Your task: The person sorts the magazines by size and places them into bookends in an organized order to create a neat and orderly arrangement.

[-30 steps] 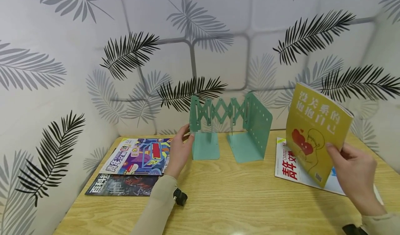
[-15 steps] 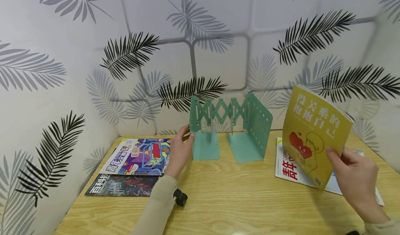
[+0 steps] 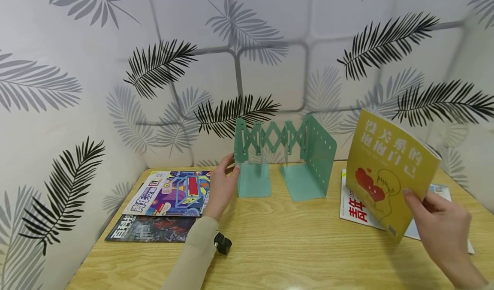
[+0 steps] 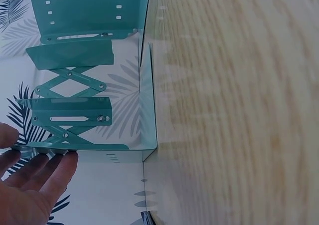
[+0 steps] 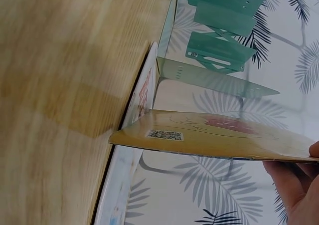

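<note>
An expandable teal metal bookend [image 3: 272, 140] with a scissor lattice stands at the back middle. My left hand [image 3: 221, 187] holds its left side plate [image 4: 89, 147]; in the left wrist view the fingers [image 4: 62, 172] lie along the outer face and the thumb is near the edge. My right hand [image 3: 441, 221] pinches a yellow paperback book [image 3: 390, 174] by its right edge, thumb on the front cover. The book is upright and slightly tilted, with a heart drawing facing me. Its lower corner overlaps a white magazine [image 3: 353, 208] lying behind it on the right.
At left, a colourful purple magazine [image 3: 173, 193] lies partly over a dark magazine [image 3: 150, 230] on the wooden table [image 3: 293, 247]. A leaf-patterned wall [image 3: 270, 75] rises directly behind the bookend.
My right hand has lowered the yellow book slightly and turned its cover a little more toward me; the book's left edge has shifted left. The left hand and bookend have stayed still.
</note>
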The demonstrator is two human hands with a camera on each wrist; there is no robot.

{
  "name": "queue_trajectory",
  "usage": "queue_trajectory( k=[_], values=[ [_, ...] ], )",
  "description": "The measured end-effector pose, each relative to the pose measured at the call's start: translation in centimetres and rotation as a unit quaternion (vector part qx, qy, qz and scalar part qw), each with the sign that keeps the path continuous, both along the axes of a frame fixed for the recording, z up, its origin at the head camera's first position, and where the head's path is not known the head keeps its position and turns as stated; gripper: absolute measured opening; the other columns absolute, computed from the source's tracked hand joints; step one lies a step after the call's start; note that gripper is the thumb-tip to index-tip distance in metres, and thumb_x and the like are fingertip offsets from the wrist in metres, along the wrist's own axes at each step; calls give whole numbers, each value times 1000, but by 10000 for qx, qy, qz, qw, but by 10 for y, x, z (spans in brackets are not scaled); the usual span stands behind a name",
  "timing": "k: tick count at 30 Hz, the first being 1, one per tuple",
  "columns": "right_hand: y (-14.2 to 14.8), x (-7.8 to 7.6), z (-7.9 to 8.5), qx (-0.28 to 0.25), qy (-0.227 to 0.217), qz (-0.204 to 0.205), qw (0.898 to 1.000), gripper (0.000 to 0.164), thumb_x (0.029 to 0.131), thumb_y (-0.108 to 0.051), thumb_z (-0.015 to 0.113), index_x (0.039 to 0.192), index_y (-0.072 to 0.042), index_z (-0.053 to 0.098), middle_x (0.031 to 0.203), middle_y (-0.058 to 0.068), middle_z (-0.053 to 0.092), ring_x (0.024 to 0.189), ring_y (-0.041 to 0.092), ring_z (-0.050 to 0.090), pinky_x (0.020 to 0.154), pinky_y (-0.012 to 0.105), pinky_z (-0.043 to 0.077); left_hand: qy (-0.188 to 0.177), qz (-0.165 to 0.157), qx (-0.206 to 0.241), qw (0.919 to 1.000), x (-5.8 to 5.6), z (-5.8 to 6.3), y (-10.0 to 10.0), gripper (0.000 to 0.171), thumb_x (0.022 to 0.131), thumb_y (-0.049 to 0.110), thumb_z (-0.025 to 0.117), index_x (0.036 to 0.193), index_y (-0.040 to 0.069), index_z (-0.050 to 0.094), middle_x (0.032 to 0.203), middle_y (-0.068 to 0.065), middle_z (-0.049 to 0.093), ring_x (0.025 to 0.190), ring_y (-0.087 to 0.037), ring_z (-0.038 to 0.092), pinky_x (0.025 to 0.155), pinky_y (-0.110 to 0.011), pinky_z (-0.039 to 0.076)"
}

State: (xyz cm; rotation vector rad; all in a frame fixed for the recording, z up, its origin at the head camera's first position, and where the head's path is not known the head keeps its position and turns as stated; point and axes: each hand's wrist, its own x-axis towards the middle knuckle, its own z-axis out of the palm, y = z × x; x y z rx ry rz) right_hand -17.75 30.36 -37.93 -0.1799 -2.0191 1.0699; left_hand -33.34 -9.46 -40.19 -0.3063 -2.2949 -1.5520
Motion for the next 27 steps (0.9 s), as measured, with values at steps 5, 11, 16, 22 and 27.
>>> queue_trajectory(
  k=[5, 11, 16, 22, 27],
  values=[
    [-5, 6, -2, -240, 14, 68, 9997, 23, 87, -6, 74, 106, 7, 73, 80, -39, 56, 70, -17, 59, 56, 6, 47, -11, -32, 23, 10000, 0, -1, -1, 39, 102, 19, 55, 141, 19, 54, 133, -5, 59, 116, -25, 59, 94, -42, 51],
    [-12, 12, -2, -486, -111, 77, 9987, 24, 87, -6, 74, 107, 7, 73, 80, -38, 58, 70, -15, 61, 58, 8, 49, -18, -40, 35, 10000, 1, 0, -1, 39, 102, 20, 55, 141, 20, 54, 133, -4, 59, 116, -25, 59, 93, -42, 51],
    [-16, 17, -2, -717, -385, 43, 9967, 27, 88, -9, 74, 112, 6, 71, 80, -39, 58, 70, -14, 61, 58, 9, 50, -14, -66, 57, 10000, 2, 0, -1, 40, 102, 20, 55, 141, 20, 53, 133, -4, 59, 116, -25, 59, 93, -43, 52],
    [-24, 22, -2, -572, -300, 136, 9978, 25, 88, -5, 73, 111, 6, 72, 85, -39, 58, 72, -13, 62, 58, 9, 50, -42, -74, 41, 10000, 0, 0, -2, 40, 102, 22, 55, 142, 21, 53, 134, -4, 58, 116, -25, 59, 93, -43, 52],
    [-30, 25, -3, -434, -95, 236, 9987, 21, 87, -1, 73, 106, 8, 73, 84, -36, 61, 69, -11, 62, 56, 9, 49, -83, -46, 29, 10000, 1, 0, -2, 40, 102, 22, 55, 142, 22, 53, 133, -3, 58, 116, -25, 59, 93, -43, 52]
  ],
)
